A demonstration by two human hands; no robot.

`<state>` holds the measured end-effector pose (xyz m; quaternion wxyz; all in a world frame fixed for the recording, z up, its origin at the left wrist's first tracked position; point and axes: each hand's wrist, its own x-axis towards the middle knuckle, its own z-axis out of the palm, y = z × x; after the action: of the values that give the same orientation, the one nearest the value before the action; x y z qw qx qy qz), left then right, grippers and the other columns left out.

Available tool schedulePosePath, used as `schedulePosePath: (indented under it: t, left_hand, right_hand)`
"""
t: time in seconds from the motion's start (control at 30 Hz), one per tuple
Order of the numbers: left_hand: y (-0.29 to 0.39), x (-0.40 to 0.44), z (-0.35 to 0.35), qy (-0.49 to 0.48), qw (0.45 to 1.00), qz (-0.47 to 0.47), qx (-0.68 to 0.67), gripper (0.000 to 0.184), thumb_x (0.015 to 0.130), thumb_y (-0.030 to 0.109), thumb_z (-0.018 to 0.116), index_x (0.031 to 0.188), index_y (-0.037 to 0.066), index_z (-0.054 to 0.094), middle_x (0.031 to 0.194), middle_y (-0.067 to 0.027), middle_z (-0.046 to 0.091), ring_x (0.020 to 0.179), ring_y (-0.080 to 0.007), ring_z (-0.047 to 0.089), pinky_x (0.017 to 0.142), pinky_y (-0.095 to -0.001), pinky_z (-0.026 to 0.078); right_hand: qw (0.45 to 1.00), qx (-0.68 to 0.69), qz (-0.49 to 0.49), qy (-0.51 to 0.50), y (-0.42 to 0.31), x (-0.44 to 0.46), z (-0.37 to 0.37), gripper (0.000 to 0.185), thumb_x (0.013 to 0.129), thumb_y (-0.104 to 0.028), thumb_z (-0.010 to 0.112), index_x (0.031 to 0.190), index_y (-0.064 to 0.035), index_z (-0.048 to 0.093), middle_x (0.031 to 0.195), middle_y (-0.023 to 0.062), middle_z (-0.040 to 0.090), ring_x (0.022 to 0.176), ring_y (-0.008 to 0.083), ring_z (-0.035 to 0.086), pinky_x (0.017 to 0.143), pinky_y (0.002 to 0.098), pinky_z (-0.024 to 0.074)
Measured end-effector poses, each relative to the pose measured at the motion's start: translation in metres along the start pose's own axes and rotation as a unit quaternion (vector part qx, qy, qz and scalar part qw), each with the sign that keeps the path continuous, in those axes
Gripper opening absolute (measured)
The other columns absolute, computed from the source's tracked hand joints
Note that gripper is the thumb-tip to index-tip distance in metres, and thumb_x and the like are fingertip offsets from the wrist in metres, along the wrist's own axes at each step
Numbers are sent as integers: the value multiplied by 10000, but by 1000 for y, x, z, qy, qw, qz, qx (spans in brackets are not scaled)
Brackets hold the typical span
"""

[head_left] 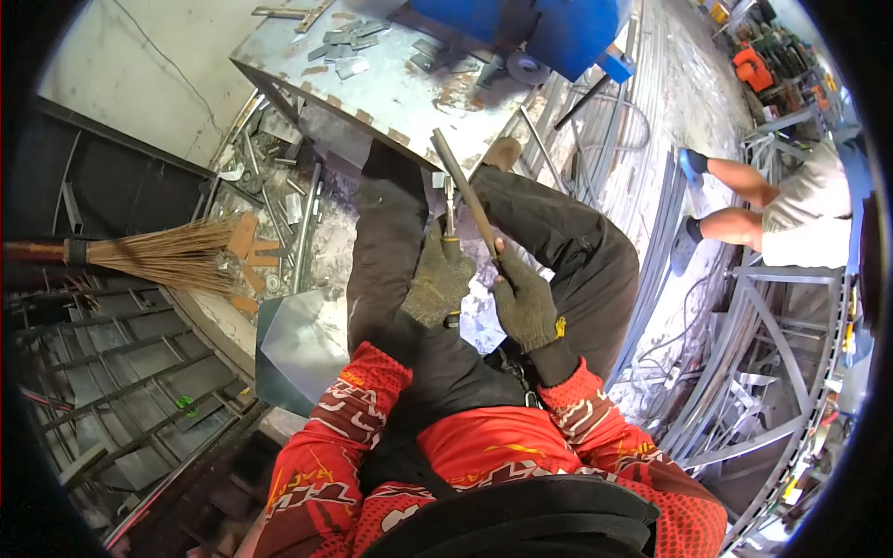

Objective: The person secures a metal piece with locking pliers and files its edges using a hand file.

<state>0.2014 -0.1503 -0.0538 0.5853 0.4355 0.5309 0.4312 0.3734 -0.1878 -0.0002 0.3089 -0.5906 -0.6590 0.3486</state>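
Observation:
My left hand (437, 284), in a dark knitted glove, is closed around a slim metal tool (450, 212) that looks like pliers. At the tool's far end is a small bright metal piece (439, 179), close to the table edge. My right hand (526, 305), gloved too, grips the lower end of a long flat metal bar (465, 191). The bar slants up and left, its far tip near the table's front edge. Both hands are between my knees, apart from each other. Whether bar and tool touch cannot be made out.
Ahead stands a metal table (372, 88) with small cut plates (352, 67), a grinding disc (527, 68) and a blue machine (507, 28). A twig broom (158, 253) and metal sheet (302, 349) lie left. Long steel bars (656, 251) and a person's legs (735, 205) are right.

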Motion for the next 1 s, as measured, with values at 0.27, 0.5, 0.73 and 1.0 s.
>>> schedulePosePath:
  t: [0.27,0.5,0.73,1.0]
  left_hand:
    - [20,3,-2,17,999,-18,39,769,865,19,623,1556,145,306,885,-50,547,553,-158,569,445,-326,493]
    - [8,2,-4,-2,998,-65,-25,806,847,-11,613,1570,148,292,940,-54,551,625,-138,579,471,-300,518]
    - [5,1,-7,-16,996,-62,-54,803,824,-77,580,1549,151,321,937,-58,555,587,-142,577,457,-308,510]
    - [-29,9,-10,1,997,53,49,689,864,-9,623,1472,151,344,884,-47,538,570,-142,556,463,-303,517]
  right_hand:
    - [998,-10,-59,26,-8,75,11,581,914,-15,611,1493,-36,554,1237,298,693,1157,448,684,985,435,542]
    - [996,-24,-81,21,10,15,-1,594,929,0,575,1519,-15,515,1347,307,651,1233,392,680,1022,406,528]
    - [999,3,-44,-1,-10,86,3,582,937,-18,577,1516,-18,518,1159,302,711,976,347,731,941,376,547]
    - [994,-39,-93,46,12,14,4,573,932,-103,574,1502,-76,534,1166,319,692,1103,490,671,935,470,561]
